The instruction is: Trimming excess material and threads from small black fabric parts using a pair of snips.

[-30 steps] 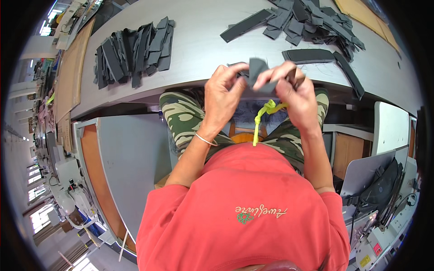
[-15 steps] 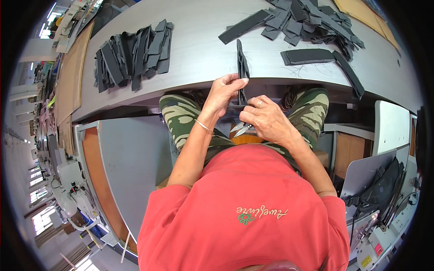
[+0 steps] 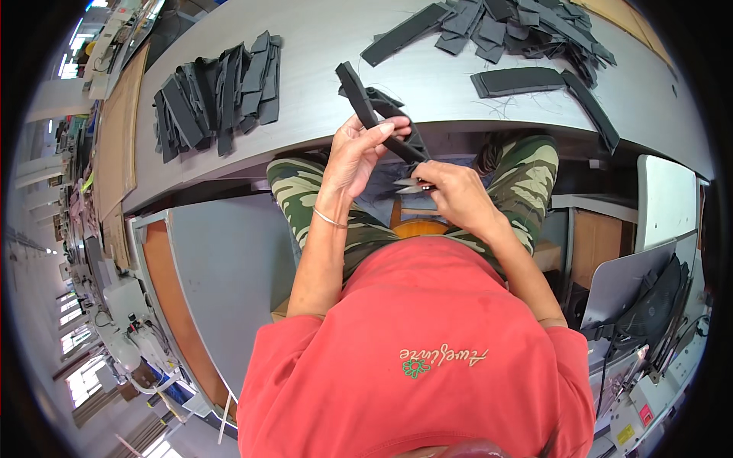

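A dark grey fabric strip (image 3: 356, 93) is pinched between the thumb and fingers of my left hand (image 3: 357, 156), over the table's near edge. It slants from upper left to lower right, and a looped part of dark cloth shows behind it. My right hand (image 3: 464, 195) is closed around a small pair of thread snips (image 3: 408, 185), the blades pointing left below the strip. The right fingertips meet the strip's lower end; whether they grip it too, I cannot tell.
On the pale table (image 3: 321, 91), a row of dark strips (image 3: 217, 95) lies at the left. A heap of strips (image 3: 527, 30) sits at the far right, with two joined strips (image 3: 523, 82) nearer and loose threads around them. A grey panel (image 3: 221, 267) stands left of my legs.
The fabric strip has swung from nearly upright to a slant, its upper end going left, and its loop has spread out. My right hand has moved slightly right, bringing the snips along.
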The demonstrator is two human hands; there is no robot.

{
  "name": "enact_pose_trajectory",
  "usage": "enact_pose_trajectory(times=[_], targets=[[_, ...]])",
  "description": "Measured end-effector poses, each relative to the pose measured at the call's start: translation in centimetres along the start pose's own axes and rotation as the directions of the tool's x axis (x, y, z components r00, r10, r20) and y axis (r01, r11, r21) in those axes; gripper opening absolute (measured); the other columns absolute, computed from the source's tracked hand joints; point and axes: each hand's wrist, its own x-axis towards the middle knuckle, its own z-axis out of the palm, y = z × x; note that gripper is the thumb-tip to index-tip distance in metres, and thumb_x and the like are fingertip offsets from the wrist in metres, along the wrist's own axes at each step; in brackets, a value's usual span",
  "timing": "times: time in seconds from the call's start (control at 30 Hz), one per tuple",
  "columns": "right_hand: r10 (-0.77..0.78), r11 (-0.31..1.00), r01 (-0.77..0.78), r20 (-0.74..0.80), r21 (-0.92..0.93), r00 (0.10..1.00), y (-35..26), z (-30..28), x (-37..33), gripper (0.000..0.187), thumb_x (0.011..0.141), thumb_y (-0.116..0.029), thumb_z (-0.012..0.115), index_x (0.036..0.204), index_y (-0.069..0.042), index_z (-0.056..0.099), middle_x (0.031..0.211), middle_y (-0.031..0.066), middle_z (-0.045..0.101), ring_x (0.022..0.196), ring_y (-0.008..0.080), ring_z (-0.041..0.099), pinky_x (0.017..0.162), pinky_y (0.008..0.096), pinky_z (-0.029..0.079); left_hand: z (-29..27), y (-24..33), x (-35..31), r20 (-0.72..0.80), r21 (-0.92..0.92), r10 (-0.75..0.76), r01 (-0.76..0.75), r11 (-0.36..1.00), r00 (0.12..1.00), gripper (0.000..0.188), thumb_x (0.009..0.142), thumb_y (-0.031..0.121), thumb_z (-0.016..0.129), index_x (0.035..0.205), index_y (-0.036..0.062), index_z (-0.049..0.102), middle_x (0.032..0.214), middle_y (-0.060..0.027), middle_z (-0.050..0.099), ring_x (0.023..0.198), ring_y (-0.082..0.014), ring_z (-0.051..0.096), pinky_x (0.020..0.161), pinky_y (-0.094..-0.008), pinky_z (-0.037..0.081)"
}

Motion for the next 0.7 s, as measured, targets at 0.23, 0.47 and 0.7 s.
enact_pose_trajectory(times=[0.23, 0.47, 0.7], targets=[[0.444, 0.679, -0.388, 0.073, 0.623, 0.893, -0.4, -2.5, 0.3, 0.021, 0.088, -0.014, 0.066, 0.109, -0.011, 0.065, 0.095, 0.0011, 0.066, 0.091, 0.0107, 0.062, 0.079, 0.0296, 0.05, 1.5, -0.1, -1.1, 0.062, 0.063, 0.354, -0.358, 0.932, 0.933, 0.036, 0.078, -0.002, 0.067, 0.114, -0.005, 0.059, 0.122, -0.0185, 0.06, 0.117, -0.0255, 0.056, 0.103, -0.0371, 0.041], [0.378, 0.9, -0.294, -0.24, 0.321, 0.894, -1.8, -3.8, 1.4, 0.022, 0.088, -0.01, 0.062, 0.11, -0.006, 0.066, 0.103, 0.0073, 0.069, 0.091, 0.0179, 0.066, 0.079, 0.0285, 0.05, 2.6, -0.3, -1.6, 0.116, 0.328, 0.498, -0.507, 0.798, 0.859, 0.045, 0.074, -0.004, 0.066, 0.118, -0.0056, 0.056, 0.117, -0.0156, 0.062, 0.109, -0.0185, 0.059, 0.099, -0.0323, 0.043], [0.272, 0.962, -0.263, -0.342, 0.073, 0.899, -1.9, -3.6, 1.5, 0.015, 0.086, -0.017, 0.063, 0.099, -0.013, 0.069, 0.089, 0.0037, 0.069, 0.076, 0.0223, 0.066, 0.065, 0.0311, 0.05, 3.6, -0.6, -2.2, 0.101, 0.378, 0.503, -0.501, 0.779, 0.858, 0.04, 0.073, -0.001, 0.069, 0.11, -0.0058, 0.056, 0.106, -0.0133, 0.06, 0.108, -0.0255, 0.058, 0.097, -0.0369, 0.042]])
